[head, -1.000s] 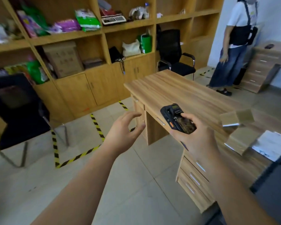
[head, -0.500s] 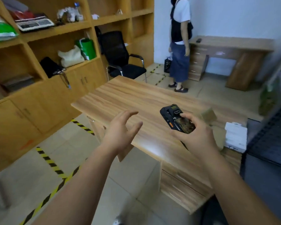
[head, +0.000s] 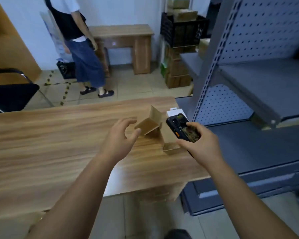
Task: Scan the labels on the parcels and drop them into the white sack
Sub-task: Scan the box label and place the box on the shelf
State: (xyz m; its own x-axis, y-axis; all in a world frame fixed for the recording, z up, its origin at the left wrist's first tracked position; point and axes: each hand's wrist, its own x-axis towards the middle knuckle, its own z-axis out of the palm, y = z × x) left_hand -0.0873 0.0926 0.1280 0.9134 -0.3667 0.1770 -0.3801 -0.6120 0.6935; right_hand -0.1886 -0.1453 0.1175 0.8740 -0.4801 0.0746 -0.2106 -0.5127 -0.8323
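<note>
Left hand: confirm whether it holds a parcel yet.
No. The left hand reaches open toward the cardboard parcel, holding nothing.

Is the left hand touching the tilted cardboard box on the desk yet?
Cannot tell. In the head view the left hand overlaps the near edge of the cardboard box, thumb at its corner, but no plain contact or gap shows.

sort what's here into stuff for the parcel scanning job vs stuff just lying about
For the job:
scanner, held in the right hand
cardboard parcels on the table
white box
left hand, open, reaching for the parcels

Just about:
black chair
grey shelving
black crate
small desk
</note>
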